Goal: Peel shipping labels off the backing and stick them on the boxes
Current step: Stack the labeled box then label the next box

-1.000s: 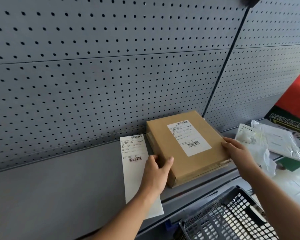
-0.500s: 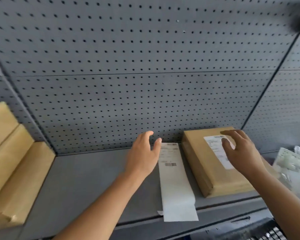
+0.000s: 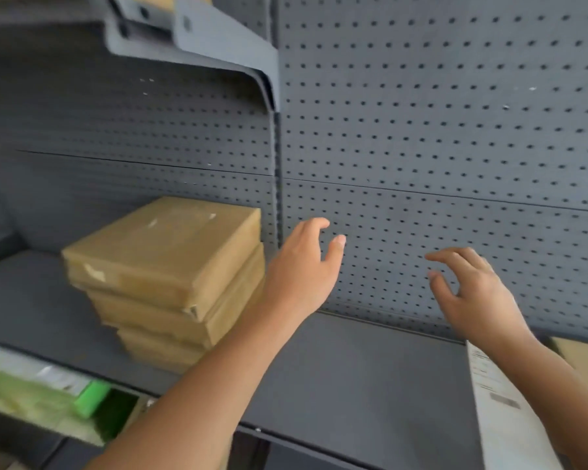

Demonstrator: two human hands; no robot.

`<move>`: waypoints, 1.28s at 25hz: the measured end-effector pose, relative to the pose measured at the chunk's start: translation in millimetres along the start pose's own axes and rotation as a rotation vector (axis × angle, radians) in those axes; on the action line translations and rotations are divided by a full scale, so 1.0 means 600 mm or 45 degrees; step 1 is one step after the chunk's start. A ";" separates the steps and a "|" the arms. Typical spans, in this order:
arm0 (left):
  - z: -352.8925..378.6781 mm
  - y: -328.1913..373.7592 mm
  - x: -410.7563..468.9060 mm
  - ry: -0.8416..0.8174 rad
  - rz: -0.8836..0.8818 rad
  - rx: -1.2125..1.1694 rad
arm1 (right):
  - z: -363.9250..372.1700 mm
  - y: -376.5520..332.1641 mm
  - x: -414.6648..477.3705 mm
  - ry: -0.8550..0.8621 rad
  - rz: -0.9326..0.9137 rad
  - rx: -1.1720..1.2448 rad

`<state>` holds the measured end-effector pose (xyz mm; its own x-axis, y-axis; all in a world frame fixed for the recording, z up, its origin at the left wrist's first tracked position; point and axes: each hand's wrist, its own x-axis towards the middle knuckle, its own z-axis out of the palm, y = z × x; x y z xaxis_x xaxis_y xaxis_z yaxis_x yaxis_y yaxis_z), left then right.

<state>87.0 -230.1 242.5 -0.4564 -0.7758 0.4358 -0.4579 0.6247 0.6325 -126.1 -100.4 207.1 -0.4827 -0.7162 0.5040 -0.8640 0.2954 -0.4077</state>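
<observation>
both hands are held empty in mid-frame, the left hand (image 3: 302, 269) and right hand (image 3: 472, 293) with fingers loosely spread; stacked boxes (image 3: 170, 276) are seen centre-left, a label strip (image 3: 510, 415) lower right.

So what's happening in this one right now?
A person faces a grey shelf with both hands empty and raised, fingers loosely spread. The left hand hovers just right of a stack of brown boxes. The right hand hangs in the air above a white label strip lying on the shelf. A corner of another box shows at the far right. The picture is blurred.
</observation>
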 end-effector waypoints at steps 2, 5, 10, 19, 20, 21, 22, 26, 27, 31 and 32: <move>-0.057 -0.027 0.011 0.070 -0.008 0.031 | 0.026 -0.065 0.022 -0.015 -0.078 0.081; -0.139 -0.077 0.021 0.166 -0.052 0.085 | 0.070 -0.157 0.047 -0.087 -0.151 0.242; -0.259 -0.191 0.024 0.375 -0.238 0.166 | 0.142 -0.283 0.076 -0.209 -0.100 0.642; -0.344 -0.391 -0.011 0.457 -0.904 -0.201 | 0.244 -0.389 0.071 -0.537 0.590 1.335; -0.341 -0.400 -0.014 0.442 -0.986 -0.319 | 0.252 -0.392 0.067 -0.561 0.625 1.350; -0.339 -0.409 -0.015 0.432 -1.046 -0.410 | 0.263 -0.394 0.063 -0.590 0.654 1.364; -0.337 -0.417 -0.016 0.433 -1.075 -0.472 | 0.271 -0.397 0.060 -0.629 0.680 1.384; -0.338 -0.434 -0.019 0.458 -1.090 -0.564 | 0.290 -0.412 0.048 -0.735 0.691 1.447; -0.338 -0.431 -0.021 0.469 -1.093 -0.591 | 0.290 -0.414 0.047 -0.746 0.678 1.447; -0.338 -0.413 -0.033 0.446 -1.124 -0.759 | 0.277 -0.406 0.045 -0.733 0.680 1.511; -0.336 -0.405 -0.037 0.420 -1.107 -0.785 | 0.268 -0.401 0.044 -0.724 0.680 1.541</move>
<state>362.2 -382.6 208.3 0.1022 -0.9704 -0.2190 -0.0239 -0.2225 0.9746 92.2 -291.8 195.9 -0.3329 -0.9291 -0.1613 0.1876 0.1024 -0.9769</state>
